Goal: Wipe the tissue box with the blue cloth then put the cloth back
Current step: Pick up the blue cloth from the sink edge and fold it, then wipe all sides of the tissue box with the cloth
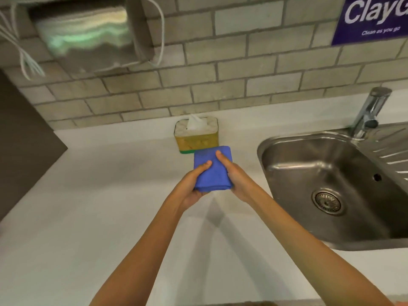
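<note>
**Folded cloth held two-handed, just short of the tissue box**

L hand (194,184) cups the near-left side of the blue cloth (213,171), thumb on top, fingers curled under it, so closed on the cloth. R hand (237,178) clamps the right side, thumb laid flat along the top, rest of the fingers hidden below; also gripping. Cloth is folded into a thick pad, prob. so it keeps a firm flat face for wiping. Its far edge overlaps the tissue box (196,135) front in view; can't tell if touching. My read: wipe not begun or just starting; the cloth's return spot isn't evident.

Box stands upright at the back edge of the tabletop (99,217), against the wall, a tissue poking up from the top slot.

Surface & room, L to R: dark panel at the tabletop's left edge; steel dispenser (88,34) w/ white cables on the grey brick-tile wall (242,62); white tabletop, bare around the hands; steel sink (331,184) sunk in at the right, faucet (371,111) behind it; purple sign (373,18) top-right, "Clean as you go".
</note>
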`<move>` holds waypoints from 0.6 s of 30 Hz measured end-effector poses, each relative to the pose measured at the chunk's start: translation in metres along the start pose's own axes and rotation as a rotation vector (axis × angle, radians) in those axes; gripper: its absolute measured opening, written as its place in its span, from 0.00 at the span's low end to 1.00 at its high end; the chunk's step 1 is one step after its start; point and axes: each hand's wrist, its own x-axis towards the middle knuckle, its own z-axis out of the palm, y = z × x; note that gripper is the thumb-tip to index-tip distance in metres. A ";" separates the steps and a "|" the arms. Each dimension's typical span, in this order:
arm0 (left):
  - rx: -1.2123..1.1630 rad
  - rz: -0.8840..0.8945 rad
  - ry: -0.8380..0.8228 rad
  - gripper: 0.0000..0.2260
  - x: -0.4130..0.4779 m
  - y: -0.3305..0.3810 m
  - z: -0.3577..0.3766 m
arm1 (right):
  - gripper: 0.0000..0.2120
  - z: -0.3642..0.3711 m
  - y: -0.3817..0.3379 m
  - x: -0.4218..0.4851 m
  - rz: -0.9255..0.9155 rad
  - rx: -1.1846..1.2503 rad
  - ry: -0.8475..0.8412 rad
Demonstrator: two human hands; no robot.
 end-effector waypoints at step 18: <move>0.229 0.201 0.764 0.16 0.137 0.055 -0.136 | 0.29 -0.045 -0.005 0.187 -0.043 -0.324 0.287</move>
